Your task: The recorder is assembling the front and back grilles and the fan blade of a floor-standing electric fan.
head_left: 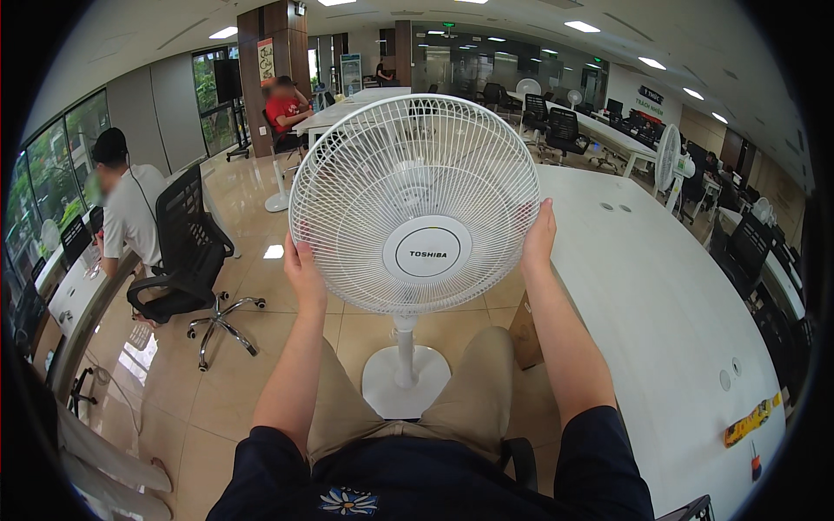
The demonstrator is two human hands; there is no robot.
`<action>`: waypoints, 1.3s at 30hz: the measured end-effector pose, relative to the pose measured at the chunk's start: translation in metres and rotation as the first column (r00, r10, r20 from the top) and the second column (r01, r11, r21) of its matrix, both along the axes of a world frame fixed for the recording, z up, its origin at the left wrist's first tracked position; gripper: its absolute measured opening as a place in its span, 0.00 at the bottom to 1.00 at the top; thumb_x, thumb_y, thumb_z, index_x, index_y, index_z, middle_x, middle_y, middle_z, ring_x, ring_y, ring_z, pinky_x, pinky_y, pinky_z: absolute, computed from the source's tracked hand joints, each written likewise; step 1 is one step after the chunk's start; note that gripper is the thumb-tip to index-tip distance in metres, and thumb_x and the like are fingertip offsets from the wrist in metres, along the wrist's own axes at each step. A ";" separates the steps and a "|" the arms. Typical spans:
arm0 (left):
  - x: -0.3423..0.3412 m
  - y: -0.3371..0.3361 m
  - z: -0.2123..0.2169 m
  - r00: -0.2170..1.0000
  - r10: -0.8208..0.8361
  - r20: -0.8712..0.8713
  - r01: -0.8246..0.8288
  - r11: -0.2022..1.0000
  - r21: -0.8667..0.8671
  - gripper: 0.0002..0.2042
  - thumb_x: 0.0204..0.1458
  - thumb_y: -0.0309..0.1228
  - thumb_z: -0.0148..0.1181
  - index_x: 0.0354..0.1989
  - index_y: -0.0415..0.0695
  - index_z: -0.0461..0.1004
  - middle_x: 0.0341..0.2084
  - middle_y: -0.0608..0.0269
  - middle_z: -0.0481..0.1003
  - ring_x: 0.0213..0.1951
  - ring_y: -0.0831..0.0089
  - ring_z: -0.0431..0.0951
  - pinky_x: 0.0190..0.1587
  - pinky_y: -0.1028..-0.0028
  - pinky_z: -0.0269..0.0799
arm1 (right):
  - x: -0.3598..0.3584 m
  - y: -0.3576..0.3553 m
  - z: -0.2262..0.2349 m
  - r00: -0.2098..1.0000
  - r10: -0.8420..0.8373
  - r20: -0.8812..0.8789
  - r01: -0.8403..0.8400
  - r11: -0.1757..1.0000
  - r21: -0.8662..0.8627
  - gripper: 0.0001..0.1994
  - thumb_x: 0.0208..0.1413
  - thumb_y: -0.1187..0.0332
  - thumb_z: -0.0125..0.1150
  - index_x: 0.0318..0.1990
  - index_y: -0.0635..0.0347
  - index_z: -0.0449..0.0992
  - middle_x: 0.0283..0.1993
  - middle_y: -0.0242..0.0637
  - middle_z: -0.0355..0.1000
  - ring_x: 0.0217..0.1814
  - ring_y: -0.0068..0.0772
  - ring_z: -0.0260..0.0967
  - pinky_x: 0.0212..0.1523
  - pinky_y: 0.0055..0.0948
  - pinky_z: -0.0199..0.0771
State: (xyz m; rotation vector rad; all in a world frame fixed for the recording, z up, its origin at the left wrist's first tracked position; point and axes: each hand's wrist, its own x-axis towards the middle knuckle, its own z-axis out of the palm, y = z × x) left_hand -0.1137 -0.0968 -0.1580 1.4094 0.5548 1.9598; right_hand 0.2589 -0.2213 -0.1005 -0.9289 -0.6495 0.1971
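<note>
Directly in front of me is the round white wire guard (pixel 356 252) of a pedestal fan, with an oval badge (pixel 427 265) at its centre. My left hand (pixel 306 276) grips the guard's left rim, fingers partly hidden behind it. On the opposite rim my right hand (pixel 539 234) has hold at about the same height. Below the guard, a white pole (pixel 404 352) rises from a flat white base (pixel 378 382) on the floor between my knees. Through the wires a pale central part shows; I cannot make out any blades.
A long white table (pixel 660 286) runs along my right, bearing a yellow packet (pixel 751 421) and a small red-handled tool (pixel 756 464). To the left stands a black office chair (pixel 187 234), near a seated person in white (pixel 139 204). Another fan (pixel 668 156) stands beyond the table.
</note>
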 end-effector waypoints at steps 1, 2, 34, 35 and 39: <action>0.000 0.000 -0.001 1.000 0.002 0.002 -0.002 1.000 -0.002 0.28 0.72 0.47 0.47 0.68 0.33 0.64 0.59 0.55 0.73 0.59 0.68 0.73 0.62 0.70 0.67 | -0.002 -0.001 -0.001 1.000 0.002 0.002 -0.002 1.000 -0.002 0.27 0.76 0.52 0.37 0.54 0.71 0.72 0.53 0.46 0.74 0.56 0.38 0.70 0.61 0.35 0.66; 0.000 0.000 -0.001 1.000 0.007 0.010 -0.007 1.000 0.002 0.28 0.72 0.47 0.46 0.68 0.34 0.64 0.59 0.54 0.73 0.59 0.68 0.73 0.62 0.70 0.67 | -0.004 -0.002 -0.002 0.995 -0.062 0.073 0.064 0.998 -0.029 0.26 0.76 0.52 0.37 0.56 0.70 0.73 0.54 0.46 0.75 0.57 0.38 0.70 0.61 0.35 0.66; -0.006 -0.008 -0.029 0.997 -0.081 -0.003 0.080 0.986 -0.144 0.32 0.73 0.53 0.38 0.75 0.40 0.53 0.70 0.53 0.62 0.70 0.62 0.62 0.70 0.65 0.57 | -0.010 -0.020 0.022 0.903 -0.055 0.426 0.096 0.992 -0.077 0.28 0.75 0.53 0.43 0.67 0.70 0.67 0.62 0.49 0.73 0.65 0.41 0.69 0.67 0.34 0.63; -0.007 -0.003 -0.030 0.999 -0.050 0.000 0.049 0.987 -0.152 0.32 0.73 0.51 0.40 0.75 0.39 0.52 0.69 0.52 0.62 0.69 0.63 0.63 0.70 0.66 0.57 | -0.013 -0.022 0.023 0.891 -0.032 0.453 0.075 0.994 -0.077 0.28 0.74 0.53 0.45 0.69 0.69 0.64 0.66 0.51 0.69 0.69 0.44 0.65 0.70 0.36 0.60; -0.005 -0.014 -0.020 0.999 -0.051 -0.016 0.047 0.978 -0.202 0.32 0.73 0.53 0.36 0.75 0.41 0.53 0.70 0.54 0.62 0.70 0.62 0.62 0.71 0.64 0.56 | -0.036 -0.033 0.018 0.609 -0.358 0.708 0.440 0.895 0.074 0.35 0.69 0.52 0.56 0.74 0.64 0.56 0.78 0.55 0.50 0.81 0.56 0.45 0.78 0.52 0.42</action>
